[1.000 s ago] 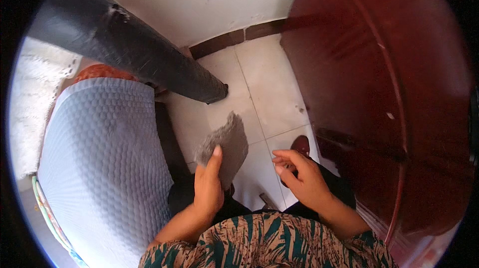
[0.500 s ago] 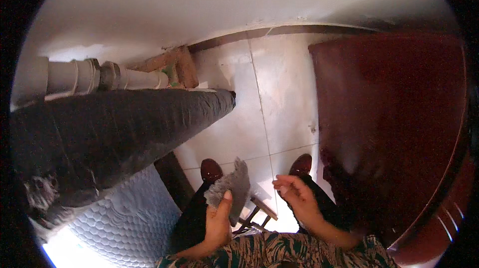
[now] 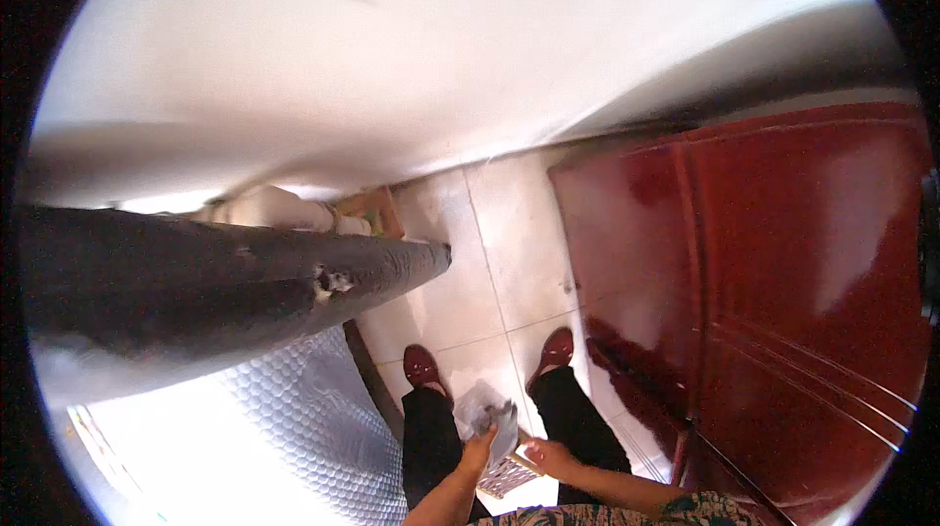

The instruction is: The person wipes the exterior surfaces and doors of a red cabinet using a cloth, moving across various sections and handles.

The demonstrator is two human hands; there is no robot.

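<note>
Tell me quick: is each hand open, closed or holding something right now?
Left hand: closed, holding the grey piece.
Right hand: close by; open or closed, I can't tell.

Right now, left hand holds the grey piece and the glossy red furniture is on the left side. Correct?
Wrong side: the glossy red furniture is on the right side, as the head view shows. The left hand does hold the grey piece.

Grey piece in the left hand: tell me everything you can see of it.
The grey piece looks like a flat pad or cloth, part pale, part darker; blur hides its texture and exact edges. It is held tilted above the tiled floor, gripped near its lower end by the left hand. The right hand is close; contact is unclear.
</note>
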